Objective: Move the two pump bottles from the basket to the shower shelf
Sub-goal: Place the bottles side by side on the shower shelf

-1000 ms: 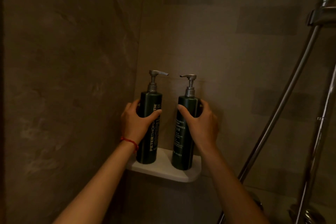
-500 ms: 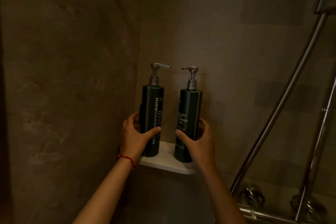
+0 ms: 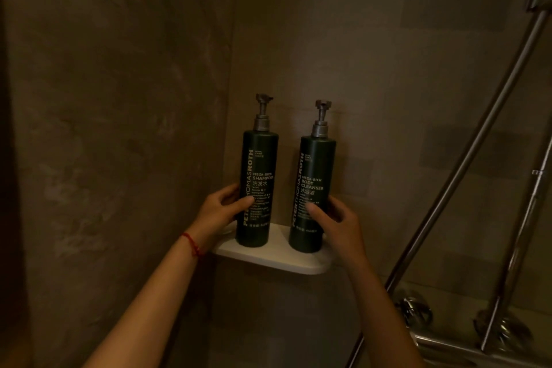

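Observation:
Two dark green pump bottles stand upright side by side on a small white corner shelf (image 3: 277, 260). The shampoo bottle (image 3: 259, 164) is on the left, the body cleanser bottle (image 3: 315, 170) on the right. Both labels face me and both pump heads point toward me. My left hand (image 3: 219, 212) wraps the lower part of the shampoo bottle, thumb on the front. My right hand (image 3: 337, 218) grips the lower part of the body cleanser bottle the same way. The basket is out of view.
Brown tiled walls meet in the corner behind the shelf. A slanted chrome shower rail (image 3: 466, 164) and a thinner pipe (image 3: 519, 248) run down the right side to metal tap fittings (image 3: 415, 311) near the bottom right.
Both hands slid down from the upper bodies of the bottles to their lower parts. The bottles turned so the labels and pump heads now face me.

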`<act>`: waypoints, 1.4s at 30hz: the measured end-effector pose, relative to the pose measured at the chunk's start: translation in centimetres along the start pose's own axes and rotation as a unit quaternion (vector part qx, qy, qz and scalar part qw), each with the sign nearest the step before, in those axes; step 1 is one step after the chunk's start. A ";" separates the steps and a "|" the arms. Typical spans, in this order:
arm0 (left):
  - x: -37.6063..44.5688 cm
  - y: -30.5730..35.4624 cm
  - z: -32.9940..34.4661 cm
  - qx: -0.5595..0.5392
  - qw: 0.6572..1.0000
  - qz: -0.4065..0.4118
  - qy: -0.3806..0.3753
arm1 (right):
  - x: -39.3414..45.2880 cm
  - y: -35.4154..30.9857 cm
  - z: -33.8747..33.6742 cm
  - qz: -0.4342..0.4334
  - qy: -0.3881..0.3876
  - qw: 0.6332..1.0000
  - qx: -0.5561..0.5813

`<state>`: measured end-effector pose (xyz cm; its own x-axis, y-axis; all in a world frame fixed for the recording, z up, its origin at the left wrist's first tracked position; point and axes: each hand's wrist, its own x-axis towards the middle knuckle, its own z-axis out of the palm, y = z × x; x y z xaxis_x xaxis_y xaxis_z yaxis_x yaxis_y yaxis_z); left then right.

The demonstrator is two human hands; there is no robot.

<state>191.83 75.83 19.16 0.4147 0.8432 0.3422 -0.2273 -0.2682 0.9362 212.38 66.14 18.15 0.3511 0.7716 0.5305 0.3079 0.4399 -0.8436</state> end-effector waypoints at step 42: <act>1.0 -2.8 0.9 0.095 0.991 0.052 0.072 | -0.7 2.6 2.4 -0.045 0.087 0.994 -0.036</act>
<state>193.66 77.00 16.99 0.2638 0.8609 0.4351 -0.0855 -0.4285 0.8995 210.77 67.87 15.43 0.4654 0.6359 0.6157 0.4054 0.4652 -0.7869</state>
